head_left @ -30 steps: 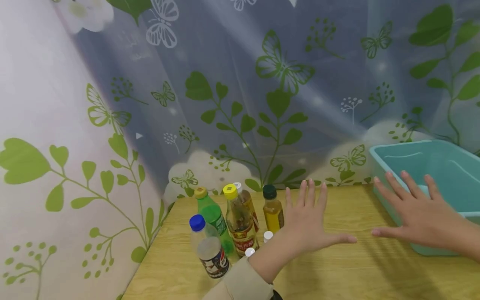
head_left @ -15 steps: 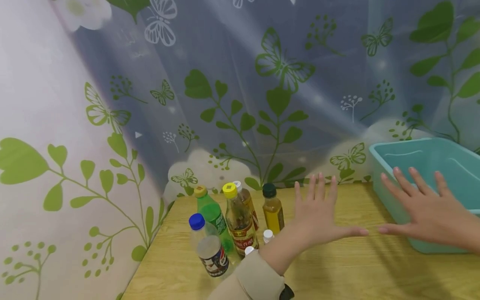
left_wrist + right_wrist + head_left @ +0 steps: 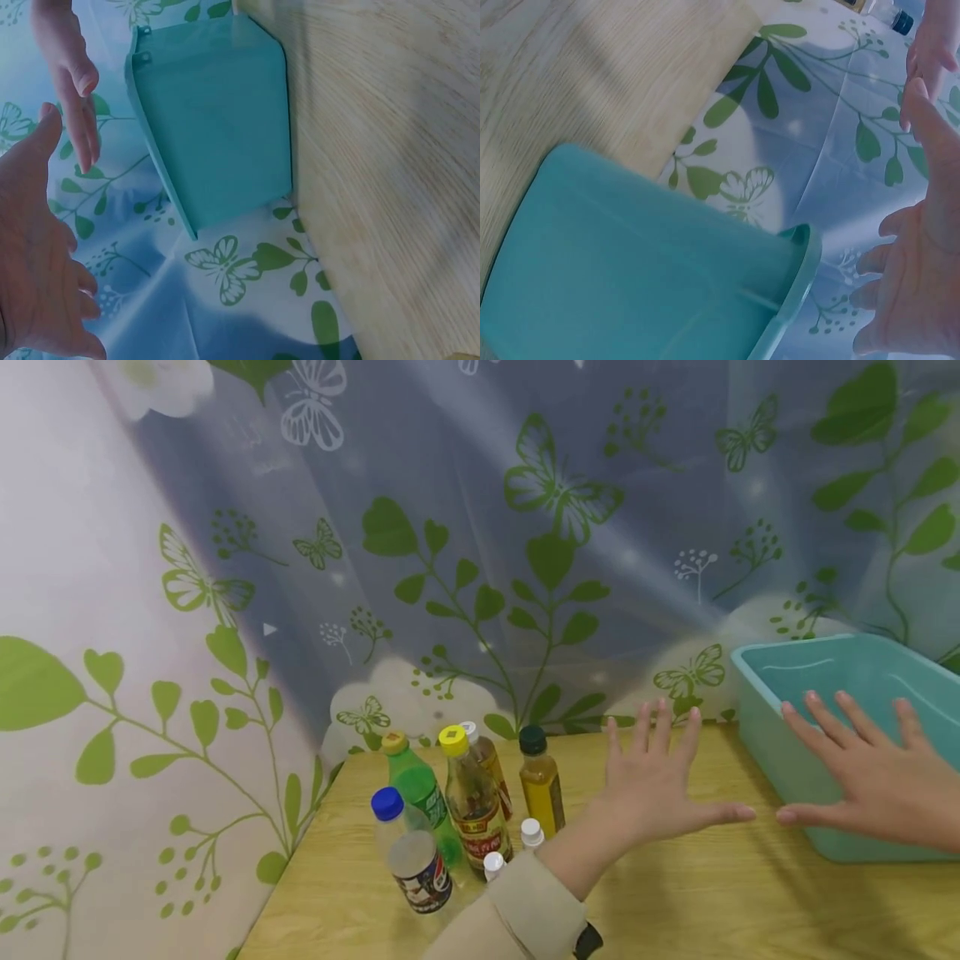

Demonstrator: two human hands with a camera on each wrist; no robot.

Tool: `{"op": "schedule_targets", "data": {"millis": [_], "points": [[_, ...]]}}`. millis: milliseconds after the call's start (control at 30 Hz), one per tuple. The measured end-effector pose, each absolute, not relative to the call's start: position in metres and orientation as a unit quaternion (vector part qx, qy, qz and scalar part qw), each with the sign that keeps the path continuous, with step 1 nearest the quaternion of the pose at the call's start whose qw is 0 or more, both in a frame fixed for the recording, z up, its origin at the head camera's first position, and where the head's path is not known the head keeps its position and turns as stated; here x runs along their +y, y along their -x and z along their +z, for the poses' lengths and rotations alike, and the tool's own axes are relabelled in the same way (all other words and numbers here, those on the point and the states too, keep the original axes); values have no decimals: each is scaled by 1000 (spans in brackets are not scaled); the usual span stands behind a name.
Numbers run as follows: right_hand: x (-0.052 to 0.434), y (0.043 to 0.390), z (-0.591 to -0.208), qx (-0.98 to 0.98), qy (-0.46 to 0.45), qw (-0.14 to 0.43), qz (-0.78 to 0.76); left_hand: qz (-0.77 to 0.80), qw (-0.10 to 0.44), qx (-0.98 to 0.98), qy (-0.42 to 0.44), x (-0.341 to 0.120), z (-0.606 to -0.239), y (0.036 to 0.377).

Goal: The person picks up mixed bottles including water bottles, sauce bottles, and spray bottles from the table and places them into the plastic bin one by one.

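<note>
Both hands hover over the table with fingers spread and hold nothing. My left hand [image 3: 652, 785] is right of the bottles, its thumb pointing toward the thumb of my right hand [image 3: 881, 777]. The right hand overlaps the near side of a teal plastic bin [image 3: 780, 735] in the head view. Nearest the left hand is an oil bottle with a dark cap [image 3: 542, 785]. Two small white-capped bottles, one with its cap [image 3: 532, 832] by the left wrist, are partly hidden by the sleeve. In the left wrist view the bin [image 3: 210, 127] stands beyond both hands.
Left of the hands stand a blue-capped Pepsi bottle [image 3: 420, 868], a green soda bottle [image 3: 420, 785], a yellow-capped sauce bottle [image 3: 480, 827] and a white-capped brown bottle [image 3: 487, 756] behind it. A patterned curtain [image 3: 450, 568] hangs along the wooden table's [image 3: 697, 910] back and left edges.
The left hand has shifted right and slightly up, away from the bottles. The right hand has also moved a little right, and the thumbs have come closer together. The bottles and bin stay put.
</note>
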State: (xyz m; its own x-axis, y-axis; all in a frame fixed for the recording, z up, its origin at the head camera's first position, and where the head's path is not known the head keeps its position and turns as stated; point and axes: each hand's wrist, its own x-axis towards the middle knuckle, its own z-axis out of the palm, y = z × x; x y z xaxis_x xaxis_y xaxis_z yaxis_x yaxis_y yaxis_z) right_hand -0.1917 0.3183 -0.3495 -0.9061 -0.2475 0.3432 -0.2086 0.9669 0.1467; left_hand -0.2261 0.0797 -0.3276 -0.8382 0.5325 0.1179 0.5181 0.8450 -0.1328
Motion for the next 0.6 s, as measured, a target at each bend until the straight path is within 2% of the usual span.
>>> {"op": "schedule_targets", "data": {"millis": [300,400,600], "points": [[335,188,-352,-985,-70,158,-28,54,77,-957,275,94,-331,225],[340,187,-354,-982,-72,173,-10,47,74,-957,277,99,-332,224],[362,188,-367,-963,-115,238,51,46,75,-954,286,113,-334,223]]}}
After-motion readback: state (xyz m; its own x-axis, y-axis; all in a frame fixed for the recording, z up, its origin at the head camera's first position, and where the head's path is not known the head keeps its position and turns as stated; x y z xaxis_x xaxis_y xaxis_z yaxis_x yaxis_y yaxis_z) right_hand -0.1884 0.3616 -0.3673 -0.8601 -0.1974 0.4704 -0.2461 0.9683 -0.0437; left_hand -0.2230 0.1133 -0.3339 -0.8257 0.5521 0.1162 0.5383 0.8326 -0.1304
